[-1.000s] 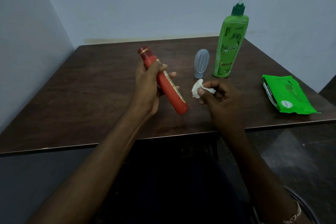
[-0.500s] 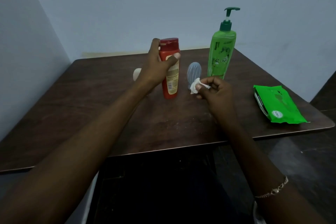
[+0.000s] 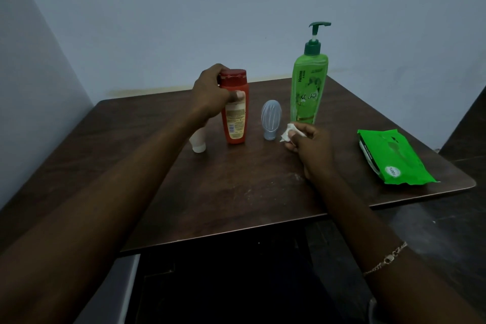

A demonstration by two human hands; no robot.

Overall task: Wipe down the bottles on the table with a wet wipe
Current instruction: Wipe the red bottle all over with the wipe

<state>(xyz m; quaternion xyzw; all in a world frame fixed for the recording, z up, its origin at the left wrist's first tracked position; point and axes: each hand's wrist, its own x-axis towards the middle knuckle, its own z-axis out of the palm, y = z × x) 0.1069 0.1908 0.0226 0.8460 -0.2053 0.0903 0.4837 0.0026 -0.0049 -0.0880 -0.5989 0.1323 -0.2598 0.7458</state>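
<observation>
white tube (image 3: 198, 143) mostly behind left forearm (image 3: 147, 166), red bottle (image 3: 234, 113) print illegible

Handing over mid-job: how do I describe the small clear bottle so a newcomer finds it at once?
On the dark table, find the row of bottles toward the far side. The small bottle stands between the red bottle in the left hand and the tall green pump bottle. It alone is pale, translucent, ribbed and egg-shaped, resting on its cap.

One head-worn view — looking forward and down, close over the table (image 3: 236, 192) — toward a wall corner.
</observation>
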